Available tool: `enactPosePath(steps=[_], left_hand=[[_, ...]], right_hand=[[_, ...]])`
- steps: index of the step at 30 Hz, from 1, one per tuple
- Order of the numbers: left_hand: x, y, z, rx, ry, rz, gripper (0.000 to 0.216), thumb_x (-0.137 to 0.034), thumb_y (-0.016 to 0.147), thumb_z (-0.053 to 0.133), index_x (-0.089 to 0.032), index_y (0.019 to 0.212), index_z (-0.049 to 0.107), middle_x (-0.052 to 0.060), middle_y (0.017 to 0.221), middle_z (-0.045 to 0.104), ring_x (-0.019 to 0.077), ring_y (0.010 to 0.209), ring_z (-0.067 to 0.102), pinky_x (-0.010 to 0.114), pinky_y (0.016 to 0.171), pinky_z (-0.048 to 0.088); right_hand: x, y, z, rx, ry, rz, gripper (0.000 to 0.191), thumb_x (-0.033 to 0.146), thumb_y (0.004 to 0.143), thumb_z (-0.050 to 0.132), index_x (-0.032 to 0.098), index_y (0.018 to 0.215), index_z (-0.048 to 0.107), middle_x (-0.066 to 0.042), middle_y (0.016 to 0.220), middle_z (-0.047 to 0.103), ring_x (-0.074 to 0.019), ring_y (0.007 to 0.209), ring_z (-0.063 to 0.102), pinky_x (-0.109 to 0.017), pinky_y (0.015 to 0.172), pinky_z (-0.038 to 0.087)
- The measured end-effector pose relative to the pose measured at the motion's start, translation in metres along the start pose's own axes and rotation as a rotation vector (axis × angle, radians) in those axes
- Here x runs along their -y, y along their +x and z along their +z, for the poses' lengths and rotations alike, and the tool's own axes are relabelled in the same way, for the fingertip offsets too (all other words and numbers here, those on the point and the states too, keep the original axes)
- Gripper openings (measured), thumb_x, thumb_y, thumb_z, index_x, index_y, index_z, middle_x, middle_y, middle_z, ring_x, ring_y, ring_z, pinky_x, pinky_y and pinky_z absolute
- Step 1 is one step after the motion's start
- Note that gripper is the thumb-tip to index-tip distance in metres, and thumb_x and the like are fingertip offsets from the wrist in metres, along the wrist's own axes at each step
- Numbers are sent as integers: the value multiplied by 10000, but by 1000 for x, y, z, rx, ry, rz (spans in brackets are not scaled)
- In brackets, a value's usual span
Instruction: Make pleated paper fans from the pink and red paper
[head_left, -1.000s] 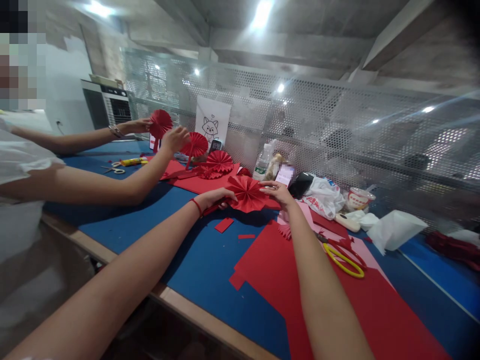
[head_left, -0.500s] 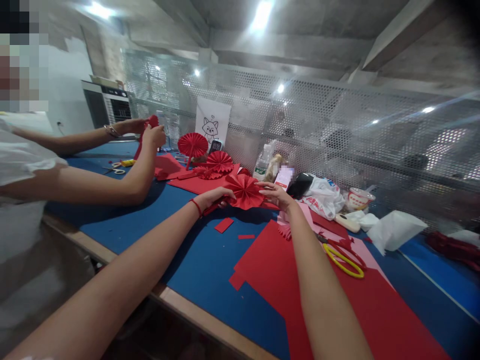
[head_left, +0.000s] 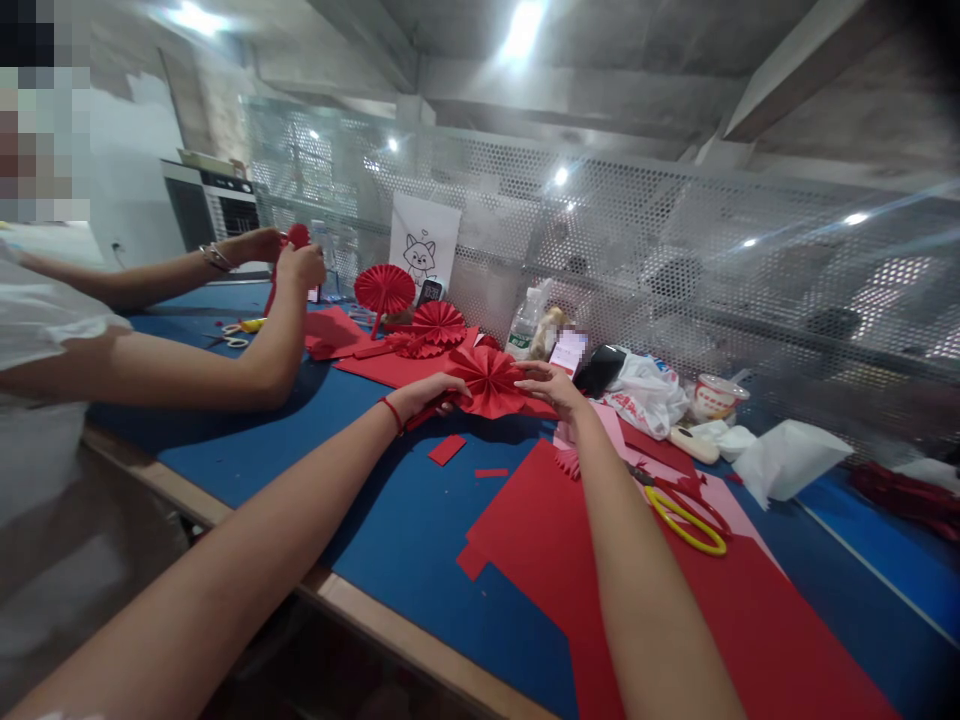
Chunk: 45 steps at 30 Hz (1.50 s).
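Note:
A pleated red paper fan (head_left: 489, 382), spread into a round rosette, is held just above the blue table between my hands. My left hand (head_left: 433, 396) grips its left side, the thumb lying over the folds, with a narrow red strip under the fingers. At the opposite edge, my right hand (head_left: 553, 388) pinches the pleats between thumb and fingers. Two finished-looking round red fans, one standing (head_left: 384, 290) and one leaning (head_left: 439, 327), are behind on red paper. A small red paper rectangle (head_left: 448, 450) and a thin red strip (head_left: 491, 473) lie below my hands.
Red card sheets (head_left: 540, 520) and scissors with yellow and red handles (head_left: 686, 520) lie at the right. A bottle (head_left: 527, 322), phone (head_left: 568, 350), plastic bag (head_left: 646, 393) and cup (head_left: 718, 397) line the back. At left, another person's hands (head_left: 300, 265) hold red paper.
My hands and the fan stay nearly still. The other person's hands have shifted slightly left with the red paper.

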<state>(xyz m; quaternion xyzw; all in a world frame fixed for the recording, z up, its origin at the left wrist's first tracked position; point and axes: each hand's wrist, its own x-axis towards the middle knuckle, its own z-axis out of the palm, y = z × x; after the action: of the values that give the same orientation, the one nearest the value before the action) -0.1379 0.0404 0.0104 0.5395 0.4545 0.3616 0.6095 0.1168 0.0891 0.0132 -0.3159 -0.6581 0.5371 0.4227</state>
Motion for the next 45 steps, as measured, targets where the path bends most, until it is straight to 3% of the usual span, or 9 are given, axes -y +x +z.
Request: enactPosePath(steps=[8, 15, 27, 29, 32, 35, 38, 42, 45], left_hand=[[-1, -1, 0, -6, 0, 6, 196, -201, 668, 601, -162, 533, 465, -33, 465, 419, 48, 349, 308, 194, 352, 227], [-1, -2, 2, -32, 58, 45, 168, -200, 661, 611, -144, 529, 523, -14, 457, 444, 54, 352, 329, 200, 350, 235], [-1, -5, 5, -80, 141, 108, 268, -200, 615, 679, -166, 458, 465, -9, 411, 437, 65, 355, 353, 210, 348, 243], [-1, -4, 5, -79, 145, 112, 267, -205, 617, 677, -169, 464, 462, -13, 415, 432, 63, 357, 345, 211, 350, 249], [-1, -4, 3, -77, 151, 110, 265, -211, 620, 672, -173, 475, 454, -18, 421, 428, 61, 358, 333, 209, 350, 253], [-2, -7, 0, -49, 168, 102, 265, -214, 624, 666, -176, 481, 446, -17, 420, 434, 61, 357, 335, 206, 350, 251], [-3, -11, -5, 10, 195, 84, 278, -225, 626, 678, -176, 481, 446, -9, 412, 447, 67, 354, 352, 207, 346, 238], [-3, -13, -9, 61, 225, 63, 260, -215, 604, 703, -171, 499, 469, -4, 416, 471, 71, 348, 363, 208, 341, 225], [-3, -12, -11, 68, 237, 61, 259, -202, 588, 709, -173, 498, 468, -6, 414, 470, 72, 345, 367, 208, 342, 227]], right_hand=[[1, 2, 3, 45, -42, -57, 528, 177, 483, 857, 268, 989, 738, -13, 1140, 687, -176, 1047, 625, -258, 819, 551], [-9, 9, -1, -14, -86, -119, 493, 242, 495, 867, 216, 970, 739, -38, 940, 734, -205, 923, 671, -362, 855, 555], [-10, 15, 0, -113, -148, -214, 374, 370, 494, 884, 187, 782, 732, -40, 848, 738, -214, 842, 689, -402, 887, 543], [-9, 16, 1, -117, -149, -226, 430, 360, 497, 883, 197, 865, 730, -32, 876, 729, -209, 866, 680, -397, 897, 539], [-6, 16, 1, -114, -148, -232, 671, 307, 471, 891, 240, 1106, 683, -12, 932, 704, -193, 893, 659, -380, 888, 545], [-3, 14, 2, -41, -151, -181, 879, 221, 448, 889, 291, 1272, 592, -16, 1054, 665, -178, 927, 637, -358, 887, 548], [1, 9, 5, 55, -156, -128, 948, 167, 462, 877, 345, 1330, 539, -28, 1242, 594, -188, 1052, 598, -334, 904, 540], [5, 4, 9, 179, -165, -121, 822, 153, 491, 868, 347, 1246, 610, -17, 1358, 537, -222, 1211, 522, -329, 944, 523], [5, 4, 10, 178, -168, -107, 630, 179, 513, 856, 282, 1111, 685, -32, 1259, 602, -215, 1092, 593, -350, 910, 538]])
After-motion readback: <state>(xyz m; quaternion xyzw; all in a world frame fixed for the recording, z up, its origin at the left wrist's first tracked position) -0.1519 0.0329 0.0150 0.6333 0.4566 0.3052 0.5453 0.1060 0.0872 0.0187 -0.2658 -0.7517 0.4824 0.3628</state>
